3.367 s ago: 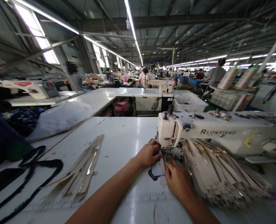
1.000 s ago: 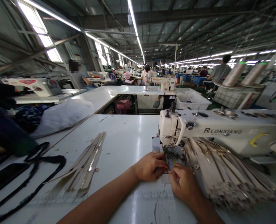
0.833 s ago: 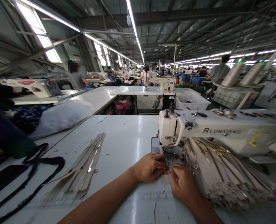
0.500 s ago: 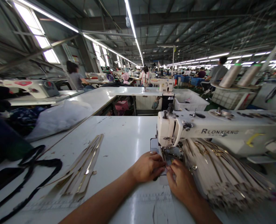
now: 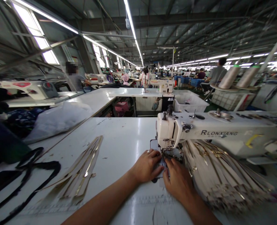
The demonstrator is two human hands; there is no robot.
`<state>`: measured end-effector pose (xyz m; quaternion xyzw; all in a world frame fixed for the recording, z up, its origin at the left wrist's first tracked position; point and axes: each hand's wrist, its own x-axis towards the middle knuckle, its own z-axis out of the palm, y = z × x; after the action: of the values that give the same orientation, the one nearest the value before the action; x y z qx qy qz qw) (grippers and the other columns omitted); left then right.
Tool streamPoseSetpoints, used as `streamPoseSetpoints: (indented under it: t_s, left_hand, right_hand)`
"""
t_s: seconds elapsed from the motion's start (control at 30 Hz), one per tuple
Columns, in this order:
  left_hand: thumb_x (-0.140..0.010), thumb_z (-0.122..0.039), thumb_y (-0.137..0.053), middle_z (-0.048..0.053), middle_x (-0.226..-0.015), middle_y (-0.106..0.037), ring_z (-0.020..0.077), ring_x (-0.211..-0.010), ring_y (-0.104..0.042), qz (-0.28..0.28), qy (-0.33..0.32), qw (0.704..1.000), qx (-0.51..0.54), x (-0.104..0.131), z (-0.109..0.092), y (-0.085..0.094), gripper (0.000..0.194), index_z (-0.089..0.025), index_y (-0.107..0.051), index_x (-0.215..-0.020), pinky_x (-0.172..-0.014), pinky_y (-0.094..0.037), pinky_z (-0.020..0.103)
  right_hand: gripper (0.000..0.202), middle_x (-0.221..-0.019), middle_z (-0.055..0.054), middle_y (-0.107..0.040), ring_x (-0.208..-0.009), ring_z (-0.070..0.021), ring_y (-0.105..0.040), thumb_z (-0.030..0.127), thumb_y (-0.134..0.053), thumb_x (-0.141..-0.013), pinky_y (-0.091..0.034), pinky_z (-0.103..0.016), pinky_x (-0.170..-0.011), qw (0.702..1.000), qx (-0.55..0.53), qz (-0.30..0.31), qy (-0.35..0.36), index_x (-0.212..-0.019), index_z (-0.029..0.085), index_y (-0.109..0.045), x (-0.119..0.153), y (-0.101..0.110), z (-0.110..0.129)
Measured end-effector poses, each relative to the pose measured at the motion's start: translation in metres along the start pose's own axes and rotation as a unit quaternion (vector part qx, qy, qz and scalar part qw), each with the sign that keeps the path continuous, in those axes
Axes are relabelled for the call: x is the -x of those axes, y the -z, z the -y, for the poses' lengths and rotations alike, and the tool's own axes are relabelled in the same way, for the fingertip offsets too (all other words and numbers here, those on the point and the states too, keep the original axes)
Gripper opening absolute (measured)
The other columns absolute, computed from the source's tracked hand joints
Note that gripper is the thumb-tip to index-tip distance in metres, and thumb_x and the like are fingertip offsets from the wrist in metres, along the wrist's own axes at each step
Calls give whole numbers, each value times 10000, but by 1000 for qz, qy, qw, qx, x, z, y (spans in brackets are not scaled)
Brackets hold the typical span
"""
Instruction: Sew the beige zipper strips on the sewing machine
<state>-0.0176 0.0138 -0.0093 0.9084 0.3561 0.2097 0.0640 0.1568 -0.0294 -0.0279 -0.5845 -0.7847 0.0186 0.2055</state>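
Just in front of the presser foot of a white sewing machine (image 5: 199,128), both my hands work close together. My left hand (image 5: 148,165) is closed, its bent fingers on the machine bed left of the needle. From the right, my right hand (image 5: 178,177) is closed too, with its fingertips beside the foot. Whatever lies under the fingers is small and mostly hidden; I cannot make it out. Right of my right hand lies a thick bundle of beige zippers (image 5: 223,168) with gold teeth. A few more zippers (image 5: 87,168) lie on the tabletop to the left.
The white table (image 5: 119,150) has ruler markings near its front. Black strips (image 5: 51,165) and a white plastic bag (image 5: 61,118) are at the left. Thread cones (image 5: 229,76) stand at the right. A white bin (image 5: 191,101), another sewing machine (image 5: 162,84) and seated people are beyond.
My hands have moved slightly forward and left, toward the presser foot. The fingertips, pinched together before, now lie lower and flatter at the machine bed. The zippers have stayed put.
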Motion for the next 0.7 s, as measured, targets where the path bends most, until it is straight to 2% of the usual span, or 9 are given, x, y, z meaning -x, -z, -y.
streamPoseSetpoints:
  t_s: [0.33, 0.7]
  left_hand:
    - [-853, -371, -564, 101, -1169, -569, 269, -1066, -517, 10, 15, 1000, -2, -2, 1, 5, 404, -179, -553, -1209, -952, -431, 422]
    - [-855, -381, -556, 92, -1148, -579, 263, -1062, -530, 28, 30, 999, -36, -3, -5, 10, 406, -187, -548, -1212, -977, -404, 420]
  right_hand:
    - [330, -961, -112, -634, -953, -242, -591, 171, -415, -853, -453, -369, -867, 999, -39, -28, 6, -1117, 120, -606, 7, -2, -2]
    - [285, -932, -79, -628, -899, -231, -595, 152, -401, -862, -452, -368, -807, 997, -61, -32, 15, -1052, 159, -613, 10, -6, -3]
